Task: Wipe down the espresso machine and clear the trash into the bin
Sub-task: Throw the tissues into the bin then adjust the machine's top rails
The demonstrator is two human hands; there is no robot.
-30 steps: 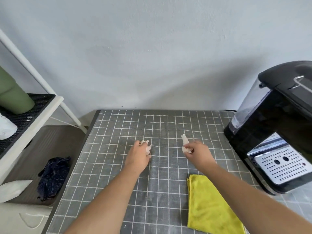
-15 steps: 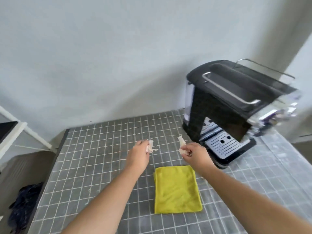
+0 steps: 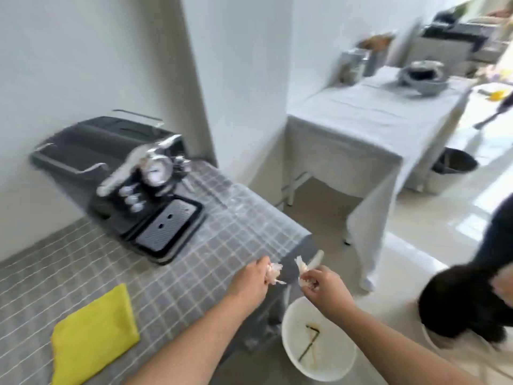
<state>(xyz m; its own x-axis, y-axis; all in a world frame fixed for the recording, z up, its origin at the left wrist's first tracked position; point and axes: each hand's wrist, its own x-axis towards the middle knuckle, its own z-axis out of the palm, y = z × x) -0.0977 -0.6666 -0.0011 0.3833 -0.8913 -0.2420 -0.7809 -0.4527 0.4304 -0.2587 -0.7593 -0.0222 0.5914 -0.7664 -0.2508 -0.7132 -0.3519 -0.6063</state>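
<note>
Past the table edge [image 3: 291, 240], left hand [image 3: 249, 284] pinches crumpled paper scrap [image 3: 274, 273]; right hand [image 3: 324, 287] clutches another scrap [image 3: 304, 266], seemingly above white bin [image 3: 319, 365].

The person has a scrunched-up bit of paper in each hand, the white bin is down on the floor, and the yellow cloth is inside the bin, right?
Not quite. The head view shows the yellow cloth lying flat on the checked table, not in the bin. The rest holds: the left hand and right hand each pinch crumpled paper, and the white bin stands on the floor below them.
</note>
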